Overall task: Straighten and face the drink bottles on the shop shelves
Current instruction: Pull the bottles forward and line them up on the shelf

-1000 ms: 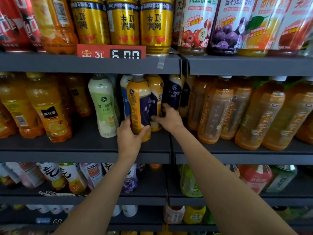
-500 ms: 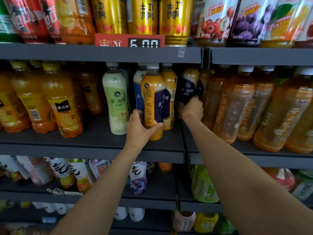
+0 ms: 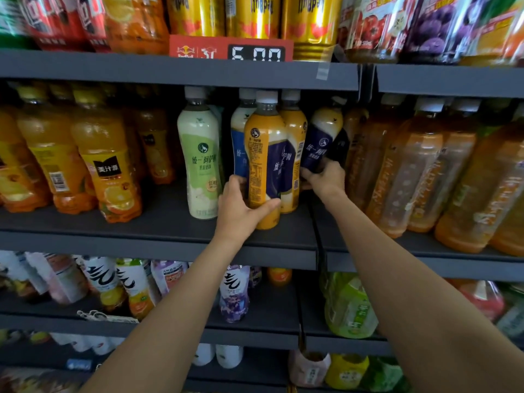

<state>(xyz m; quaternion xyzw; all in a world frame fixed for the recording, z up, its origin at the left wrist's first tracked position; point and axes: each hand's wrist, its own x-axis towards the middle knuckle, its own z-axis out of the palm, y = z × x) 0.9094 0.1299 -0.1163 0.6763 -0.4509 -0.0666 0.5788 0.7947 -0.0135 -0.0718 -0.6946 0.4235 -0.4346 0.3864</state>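
A shop's drinks aisle is showing here: dark metal shelves are running across several tiers, w/ bottles and cans standing packed in rows, same brands grouped together. A red price tag reading 5.00 is sitting on the top shelf edge below the cans.

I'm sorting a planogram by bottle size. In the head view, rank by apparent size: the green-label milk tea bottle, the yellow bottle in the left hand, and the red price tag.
1. Green-label milk tea bottle and yellow bottle: look alike, no ranking; the yellow one stands nearer.
2. Red price tag: smallest.
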